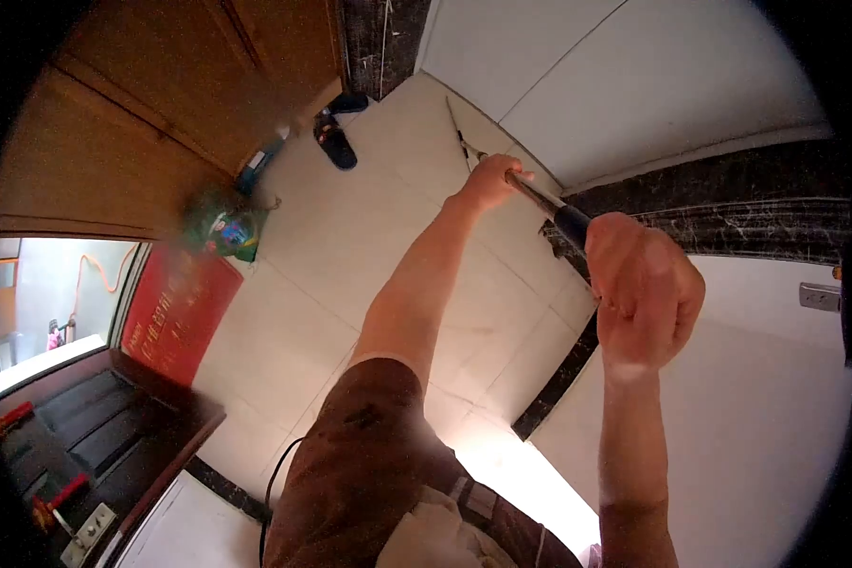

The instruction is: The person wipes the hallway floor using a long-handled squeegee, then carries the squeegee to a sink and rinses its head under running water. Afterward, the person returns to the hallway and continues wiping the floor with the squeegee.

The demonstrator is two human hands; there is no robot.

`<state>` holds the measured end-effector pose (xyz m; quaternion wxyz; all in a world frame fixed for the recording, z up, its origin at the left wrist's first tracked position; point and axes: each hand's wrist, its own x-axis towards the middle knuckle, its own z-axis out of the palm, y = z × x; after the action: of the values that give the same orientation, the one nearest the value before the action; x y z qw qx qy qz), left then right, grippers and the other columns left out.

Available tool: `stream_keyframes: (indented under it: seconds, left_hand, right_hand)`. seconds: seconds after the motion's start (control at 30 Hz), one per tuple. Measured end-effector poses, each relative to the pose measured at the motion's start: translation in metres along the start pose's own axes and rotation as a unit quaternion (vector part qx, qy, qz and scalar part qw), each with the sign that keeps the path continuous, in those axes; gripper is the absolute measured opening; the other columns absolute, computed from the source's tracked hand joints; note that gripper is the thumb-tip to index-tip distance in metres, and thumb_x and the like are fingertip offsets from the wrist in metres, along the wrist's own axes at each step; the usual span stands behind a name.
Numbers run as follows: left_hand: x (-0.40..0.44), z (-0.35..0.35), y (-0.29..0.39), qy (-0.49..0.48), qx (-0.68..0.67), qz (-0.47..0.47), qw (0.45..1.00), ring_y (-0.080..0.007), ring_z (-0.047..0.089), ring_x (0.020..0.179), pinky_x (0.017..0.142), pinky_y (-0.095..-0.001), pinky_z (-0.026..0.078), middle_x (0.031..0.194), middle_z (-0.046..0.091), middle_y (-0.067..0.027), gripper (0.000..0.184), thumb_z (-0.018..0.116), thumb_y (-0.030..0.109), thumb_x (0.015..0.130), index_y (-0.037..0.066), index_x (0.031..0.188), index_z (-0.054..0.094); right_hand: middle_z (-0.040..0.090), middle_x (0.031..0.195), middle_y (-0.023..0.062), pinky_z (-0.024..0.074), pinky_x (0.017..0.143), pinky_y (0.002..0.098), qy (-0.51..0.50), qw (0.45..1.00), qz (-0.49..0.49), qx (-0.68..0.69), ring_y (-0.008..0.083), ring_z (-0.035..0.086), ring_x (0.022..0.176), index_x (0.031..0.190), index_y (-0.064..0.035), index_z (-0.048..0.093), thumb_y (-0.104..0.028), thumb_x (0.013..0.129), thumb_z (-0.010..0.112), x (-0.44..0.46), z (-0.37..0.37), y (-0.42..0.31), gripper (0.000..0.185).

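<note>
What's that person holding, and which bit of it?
A long pole: the right hand is around its dark grip, and the left hand holds the shaft farther down.

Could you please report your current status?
Left hand, right hand: both around pole. Thin head near white wall. Dark slipper on floor, possibly in the way.

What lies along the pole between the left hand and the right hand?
In the head view, next to the left hand comes bare shaft of the pole, then a black section reaching the right hand.
</note>
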<state>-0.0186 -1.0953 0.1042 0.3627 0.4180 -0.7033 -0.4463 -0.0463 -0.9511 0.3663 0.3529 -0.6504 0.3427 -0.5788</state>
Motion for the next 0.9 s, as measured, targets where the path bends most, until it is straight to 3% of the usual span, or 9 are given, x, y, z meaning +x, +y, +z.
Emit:
stream_keyframes:
  seconds: [0.07, 0.13, 0.33, 0.57, 0.77, 0.9]
  left_hand:
    - [-0.003, -0.002, 0.001, 0.044, -0.021, 0.014, 0.999, -0.0286, 0.048, 0.061, 0.057, -0.0363, 0.038, 0.062, 0.05, -0.0146, 0.035, 0.06, 0.031, 0.072, -0.001, 0.062, 0.049]
    - [-0.02, -0.001, 0.006, 0.074, -0.05, 0.022, 0.996, -0.031, 0.046, 0.06, 0.053, -0.0388, 0.035, 0.059, 0.047, -0.0147, 0.034, 0.061, 0.03, 0.071, 0.0, 0.06, 0.048]
    - [-0.076, 0.025, 0.029, 0.228, -0.038, 0.037, 0.972, -0.0277, 0.044, 0.055, 0.052, -0.0366, 0.034, 0.053, 0.042, -0.0124, 0.031, 0.064, 0.021, 0.067, 0.002, 0.055, 0.044]
    - [-0.152, 0.039, 0.082, 0.229, -0.002, 0.052, 0.972, -0.0292, 0.046, 0.059, 0.056, -0.0379, 0.035, 0.058, 0.046, -0.0103, 0.022, 0.064, 0.015, 0.067, 0.004, 0.062, 0.046]
    - [-0.239, 0.069, 0.114, 0.221, 0.037, 0.037, 0.974, -0.0285, 0.046, 0.066, 0.062, -0.0375, 0.035, 0.068, 0.047, -0.0095, 0.021, 0.064, 0.012, 0.067, 0.006, 0.072, 0.044]
    - [-0.309, 0.107, 0.141, 0.222, 0.03, 0.04, 0.974, -0.0294, 0.045, 0.065, 0.062, -0.0374, 0.034, 0.068, 0.046, -0.0104, 0.022, 0.063, 0.008, 0.067, 0.005, 0.074, 0.043]
  right_hand:
    - [0.035, 0.045, 0.0013, 0.0222, 0.039, 0.0222, -0.031, 0.999, 0.004, -0.035, 0.0104, 0.032, 0.041, 0.05, -0.0053, 0.033, -0.006, 0.08, 0.041, -0.005, -0.006, -0.001, 0.031]
    - [0.033, 0.044, 0.0013, 0.0201, 0.04, 0.0254, -0.062, 0.998, -0.01, 0.002, 0.0117, 0.028, 0.04, 0.049, -0.0082, 0.03, -0.001, 0.07, 0.039, -0.016, -0.019, -0.004, 0.024]
    - [0.035, 0.04, -0.0037, 0.0293, 0.039, 0.0227, -0.07, 0.99, 0.108, -0.063, 0.011, 0.034, 0.035, 0.041, -0.0132, 0.031, -0.023, 0.072, 0.059, -0.03, -0.012, -0.068, 0.043]
    - [0.035, 0.037, -0.003, 0.0315, 0.037, 0.0241, -0.099, 0.988, 0.115, 0.038, 0.0107, 0.033, 0.031, 0.041, -0.014, 0.035, -0.015, 0.069, 0.057, -0.064, -0.049, -0.124, 0.036]
    - [0.047, 0.043, -0.0003, 0.0399, 0.042, 0.0268, -0.288, 0.949, 0.05, 0.12, 0.0119, 0.045, 0.038, 0.047, -0.0104, 0.049, -0.016, 0.064, 0.062, -0.122, -0.08, -0.158, 0.022]
    - [0.049, 0.046, -0.0003, 0.0407, 0.041, 0.0267, -0.439, 0.877, 0.055, 0.188, 0.0121, 0.047, 0.039, 0.049, -0.0104, 0.05, -0.019, 0.066, 0.061, -0.169, -0.1, -0.194, 0.023]
